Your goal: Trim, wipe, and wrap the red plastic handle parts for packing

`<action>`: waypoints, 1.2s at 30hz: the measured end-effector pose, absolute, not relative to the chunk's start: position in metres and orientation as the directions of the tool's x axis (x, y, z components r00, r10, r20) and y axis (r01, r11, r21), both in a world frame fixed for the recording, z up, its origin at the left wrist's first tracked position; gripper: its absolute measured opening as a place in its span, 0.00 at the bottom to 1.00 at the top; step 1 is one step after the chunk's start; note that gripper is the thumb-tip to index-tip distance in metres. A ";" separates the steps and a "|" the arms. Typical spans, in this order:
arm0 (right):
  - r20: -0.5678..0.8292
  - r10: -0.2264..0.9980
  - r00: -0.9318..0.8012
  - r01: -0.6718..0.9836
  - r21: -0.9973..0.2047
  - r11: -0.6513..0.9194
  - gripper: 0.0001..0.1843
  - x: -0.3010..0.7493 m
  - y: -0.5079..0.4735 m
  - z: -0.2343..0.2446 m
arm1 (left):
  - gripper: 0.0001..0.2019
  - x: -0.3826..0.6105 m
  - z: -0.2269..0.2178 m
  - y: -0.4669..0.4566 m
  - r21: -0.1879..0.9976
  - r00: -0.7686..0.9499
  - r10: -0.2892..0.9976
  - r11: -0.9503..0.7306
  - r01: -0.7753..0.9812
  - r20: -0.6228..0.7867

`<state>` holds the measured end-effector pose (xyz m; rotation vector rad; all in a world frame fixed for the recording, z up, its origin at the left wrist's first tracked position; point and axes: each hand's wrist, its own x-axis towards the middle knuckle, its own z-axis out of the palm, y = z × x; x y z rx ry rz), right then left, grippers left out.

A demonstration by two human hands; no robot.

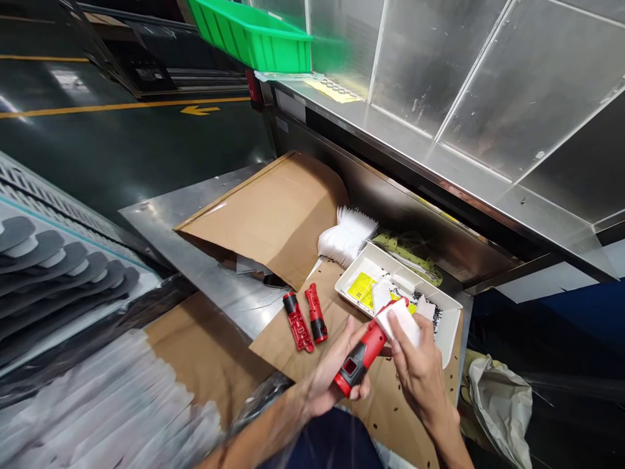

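Observation:
My left hand (332, 374) is closed around a red and black tool housing (362, 355), gripping its lower end. My right hand (418, 365) pinches a small white piece (403, 319) against the housing's upper end. Two more red and black housing halves (306, 319) lie side by side on the brown cardboard sheet (293, 352) to the left of my hands. Just behind my hands sits a white tray (452, 326) holding yellow labels and small white pieces.
A stack of white paper slips (347, 234) lies behind the tray. A large brown cardboard sheet (273, 215) leans on the metal bench. A green plastic bin (251, 32) sits on the steel shelf above. Stacked grey moulded trays (53, 267) fill the left side. A crumpled bag (498, 397) hangs at right.

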<state>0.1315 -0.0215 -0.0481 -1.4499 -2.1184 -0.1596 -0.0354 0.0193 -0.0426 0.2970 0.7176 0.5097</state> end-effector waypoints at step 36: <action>0.592 0.790 -0.162 0.867 -0.297 0.401 0.24 0.131 -0.006 -0.071 | 0.41 -0.028 -0.048 0.022 0.612 0.583 0.625 0.748 -0.257 -0.519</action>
